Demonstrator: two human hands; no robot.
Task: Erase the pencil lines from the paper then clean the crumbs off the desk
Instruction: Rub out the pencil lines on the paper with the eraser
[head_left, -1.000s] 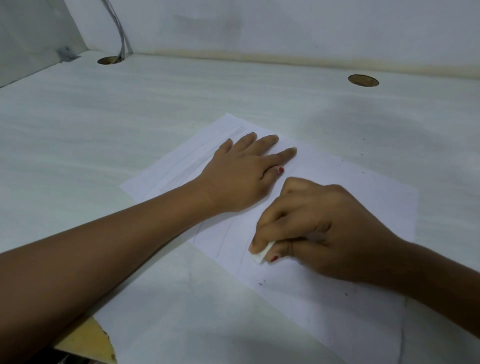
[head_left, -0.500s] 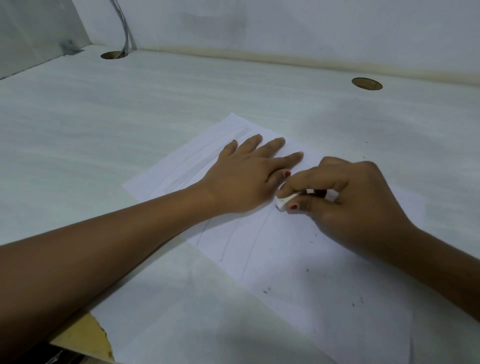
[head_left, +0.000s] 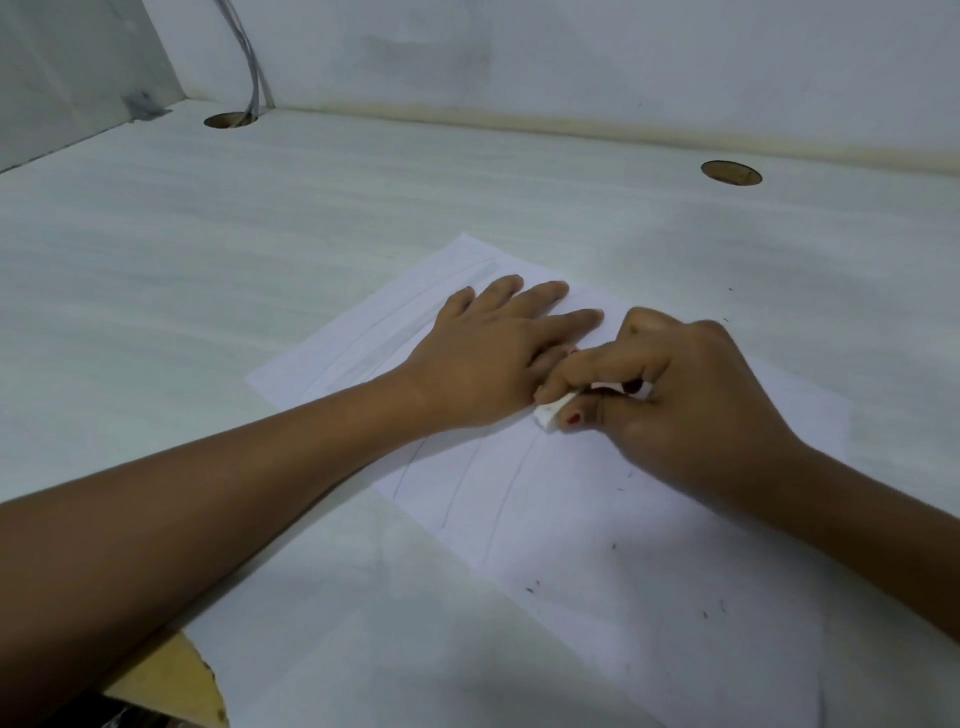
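Observation:
A white sheet of paper lies slanted on the pale desk, with faint curved pencil lines across it. My left hand lies flat on the sheet's upper part, fingers straight, pressing it down. My right hand pinches a small white eraser between thumb and fingers, its tip on the paper right beside my left hand. Dark eraser crumbs are scattered on the lower part of the sheet.
Two round cable holes are in the desk, one at the back left with cables rising from it, one at the back right. White walls close the back and left. The desk's chipped front edge shows at lower left.
My right hand has carried the eraser up the paper from the sheet's lower middle to right beside my left hand. My left hand has stayed flat on the sheet.

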